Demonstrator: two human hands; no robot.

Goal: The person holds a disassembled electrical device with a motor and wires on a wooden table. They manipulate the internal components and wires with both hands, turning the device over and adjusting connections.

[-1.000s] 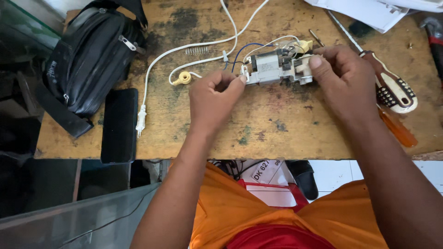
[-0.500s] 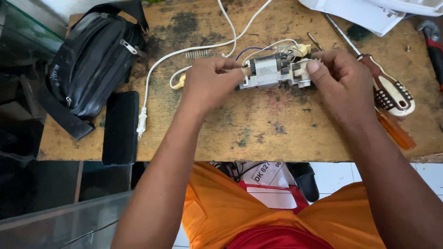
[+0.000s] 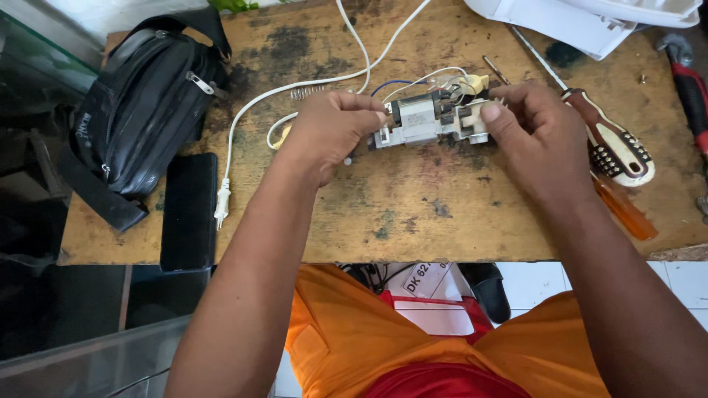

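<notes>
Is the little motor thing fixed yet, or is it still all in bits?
Still in bits. Already done: the small motor is bare, out of its white plastic casing, which lies at the bench's far edge. In hand: the left hand and right hand grip its ends. Left: its wires hang loose, and the white plug lies unplugged.

We hold a small motor (image 3: 431, 118) just above the worn wooden table (image 3: 413, 214), our left hand (image 3: 328, 133) gripping its left end and our right hand (image 3: 535, 129) pinching its right end. Thin wires (image 3: 413, 81) loop from its top. A white cord (image 3: 295, 88) runs left to a plug (image 3: 220, 203). A black bag (image 3: 147, 110) and a phone (image 3: 189, 210) lie at the left, screwdrivers (image 3: 612, 147) just beside our right hand.
</notes>
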